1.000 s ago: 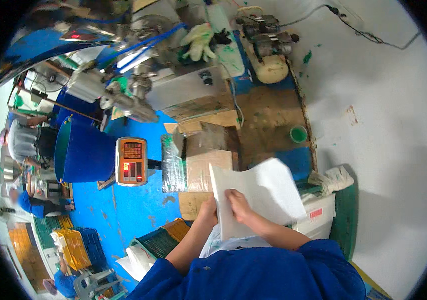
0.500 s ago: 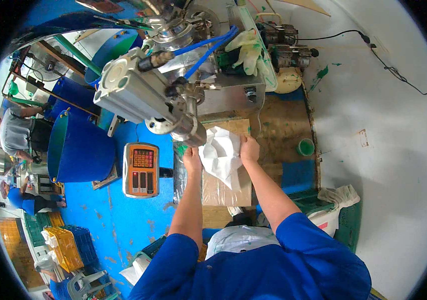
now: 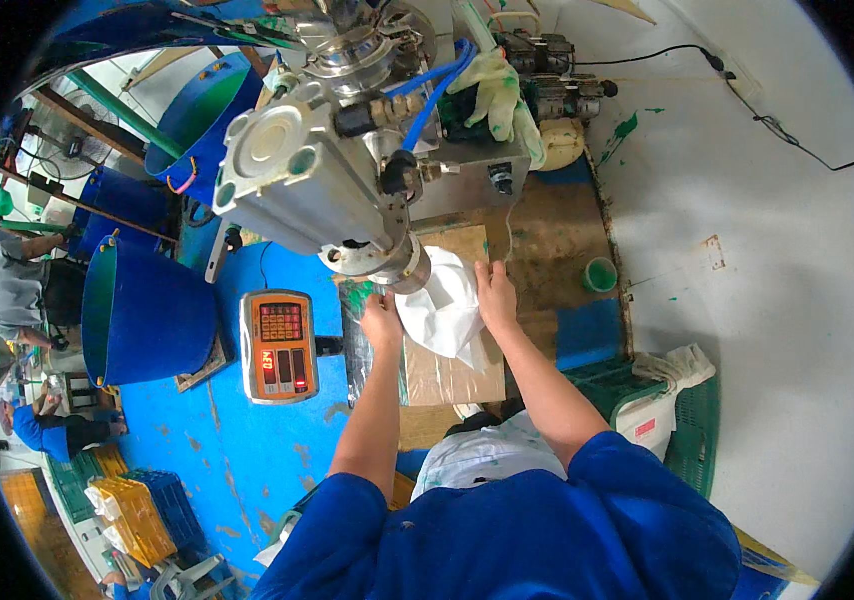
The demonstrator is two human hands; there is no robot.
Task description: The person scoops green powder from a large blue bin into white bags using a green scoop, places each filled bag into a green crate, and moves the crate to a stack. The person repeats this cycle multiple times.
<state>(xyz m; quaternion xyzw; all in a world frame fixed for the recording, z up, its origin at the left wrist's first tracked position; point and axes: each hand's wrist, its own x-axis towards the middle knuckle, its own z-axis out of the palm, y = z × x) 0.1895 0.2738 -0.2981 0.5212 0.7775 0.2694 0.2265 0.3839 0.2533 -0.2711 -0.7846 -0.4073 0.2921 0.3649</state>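
A white bag [image 3: 444, 318] is spread between my hands below the round metal nozzle [image 3: 409, 277] of a filling machine. The bag's upper left edge meets the nozzle, which hides part of its mouth. My left hand [image 3: 381, 322] pinches the bag's left side close to the nozzle. On the other side, my right hand [image 3: 496, 297] grips the bag's right edge, fingers pointing forward and thumb hidden. Under the bag lies a brown cardboard sheet [image 3: 452, 385] covered with clear plastic.
An orange-faced scale [image 3: 279, 347] stands left of the cardboard, with a large blue tub [image 3: 147, 315] beyond. A small green cup [image 3: 600, 275] sits to the right. Blue hoses [image 3: 437, 95] loop over the machine. A green crate [image 3: 695, 440] stands near the wall; two people work far left.
The bag has filled out rounder and sits closer under the nozzle. My right hand's fingers have straightened along its edge. The scale's display is now lit, and my view has shifted slightly.
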